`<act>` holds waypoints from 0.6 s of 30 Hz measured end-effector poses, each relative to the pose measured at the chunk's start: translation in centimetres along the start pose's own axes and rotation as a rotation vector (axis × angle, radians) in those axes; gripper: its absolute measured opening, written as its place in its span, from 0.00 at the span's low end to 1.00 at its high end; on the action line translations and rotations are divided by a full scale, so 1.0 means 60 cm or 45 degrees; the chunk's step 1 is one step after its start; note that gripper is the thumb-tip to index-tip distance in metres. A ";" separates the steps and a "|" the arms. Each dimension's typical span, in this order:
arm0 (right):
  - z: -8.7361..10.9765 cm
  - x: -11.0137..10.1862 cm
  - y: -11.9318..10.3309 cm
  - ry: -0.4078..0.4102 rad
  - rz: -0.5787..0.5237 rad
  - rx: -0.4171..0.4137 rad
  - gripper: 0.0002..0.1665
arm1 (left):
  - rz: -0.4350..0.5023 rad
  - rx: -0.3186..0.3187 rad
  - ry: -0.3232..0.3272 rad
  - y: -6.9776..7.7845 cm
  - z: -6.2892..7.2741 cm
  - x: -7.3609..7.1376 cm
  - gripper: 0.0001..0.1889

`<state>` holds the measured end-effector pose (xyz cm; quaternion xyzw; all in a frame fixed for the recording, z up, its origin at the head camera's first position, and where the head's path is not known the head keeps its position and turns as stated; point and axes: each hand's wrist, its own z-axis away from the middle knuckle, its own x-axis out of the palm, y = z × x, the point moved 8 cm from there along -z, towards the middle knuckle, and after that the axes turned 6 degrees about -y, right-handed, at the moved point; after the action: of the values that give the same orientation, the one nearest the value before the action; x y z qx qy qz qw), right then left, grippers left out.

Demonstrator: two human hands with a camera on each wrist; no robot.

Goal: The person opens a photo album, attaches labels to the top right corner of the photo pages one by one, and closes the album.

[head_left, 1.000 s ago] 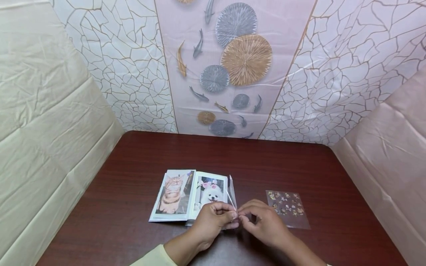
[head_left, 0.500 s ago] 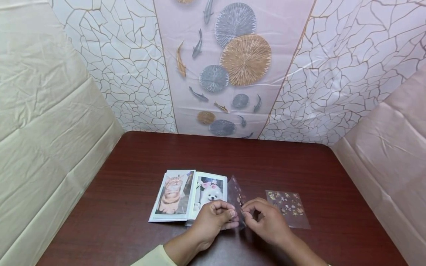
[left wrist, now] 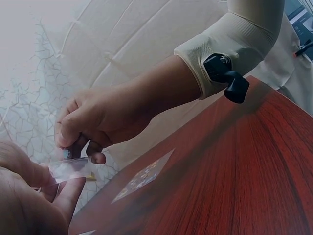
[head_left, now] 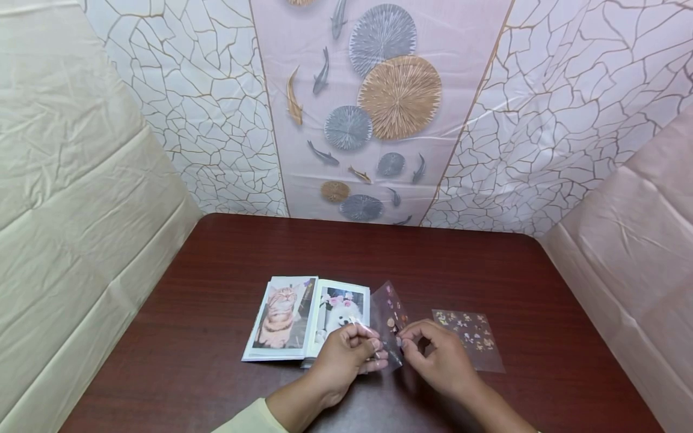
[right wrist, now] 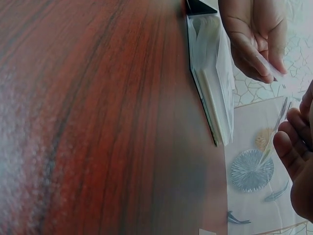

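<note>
My left hand [head_left: 349, 355] pinches a clear sticker sheet [head_left: 388, 304] with small colourful stickers on it, held up beside the open photo album [head_left: 311, 355]. At the sheet's right edge, the thumb and index finger of my right hand [head_left: 440, 358] come together and pinch it. In the left wrist view, a small bluish piece [left wrist: 67, 154] shows at the right fingertips, too small to make out. The album's left page carries a cat photo [head_left: 281, 319], its right page a white dog photo [head_left: 338, 310] partly covered by my left hand.
A second clear sticker sheet [head_left: 468, 337] lies flat on the dark red wooden table [head_left: 243, 252], right of my right hand. Patterned cloth [head_left: 216, 120] hangs behind the table, with pale cloth along both sides.
The sticker sheet, edge-on at first, has turned and opened toward the camera, so its stickers show. My right hand has moved slightly right; my left hand stays nearly in place.
</note>
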<state>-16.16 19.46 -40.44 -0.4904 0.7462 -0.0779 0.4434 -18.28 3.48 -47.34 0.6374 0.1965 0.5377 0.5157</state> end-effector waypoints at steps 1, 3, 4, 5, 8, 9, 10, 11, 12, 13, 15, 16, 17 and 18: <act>0.000 -0.001 0.000 0.001 -0.003 0.010 0.19 | -0.003 -0.001 0.005 0.000 0.000 -0.001 0.04; 0.000 -0.002 0.002 0.008 -0.004 0.029 0.20 | -0.006 -0.007 0.012 0.001 0.000 -0.002 0.04; 0.000 -0.003 0.003 0.011 -0.002 0.040 0.20 | -0.010 -0.009 0.016 0.001 0.000 -0.003 0.04; 0.000 -0.004 0.004 0.013 -0.002 0.049 0.20 | -0.011 -0.014 0.018 0.001 0.000 -0.004 0.04; 0.000 -0.006 0.008 0.012 -0.003 0.074 0.21 | -0.021 -0.015 0.010 0.001 -0.001 -0.004 0.05; 0.000 -0.006 0.009 0.010 -0.001 0.082 0.21 | -0.027 -0.015 0.004 0.001 -0.001 -0.004 0.05; 0.000 -0.006 0.011 0.008 0.001 0.090 0.20 | -0.036 -0.014 -0.003 0.002 0.000 -0.004 0.05; 0.000 -0.006 0.012 0.005 0.003 0.097 0.20 | -0.046 -0.011 -0.011 0.002 0.000 -0.003 0.05; -0.001 -0.006 0.014 0.002 0.009 0.108 0.20 | -0.054 -0.007 -0.018 0.002 0.001 -0.003 0.05; 0.000 -0.006 0.016 0.000 0.016 0.119 0.20 | -0.062 -0.007 -0.022 0.002 0.001 -0.003 0.05; 0.000 -0.007 0.019 -0.007 0.028 0.148 0.19 | -0.070 -0.007 -0.031 0.002 0.001 -0.001 0.04; 0.000 -0.006 0.022 -0.015 0.036 0.173 0.18 | -0.076 -0.008 -0.028 0.002 0.000 -0.001 0.05; 0.000 -0.006 0.023 -0.022 0.050 0.193 0.16 | -0.079 -0.009 -0.025 0.001 -0.001 -0.001 0.05; 0.000 -0.006 0.026 -0.030 0.063 0.215 0.14 | -0.082 -0.012 -0.022 0.001 -0.002 -0.002 0.06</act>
<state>-17.15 20.55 -41.05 -0.4336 0.7435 -0.1238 0.4939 -18.43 3.42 -47.36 0.6330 0.2099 0.5161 0.5374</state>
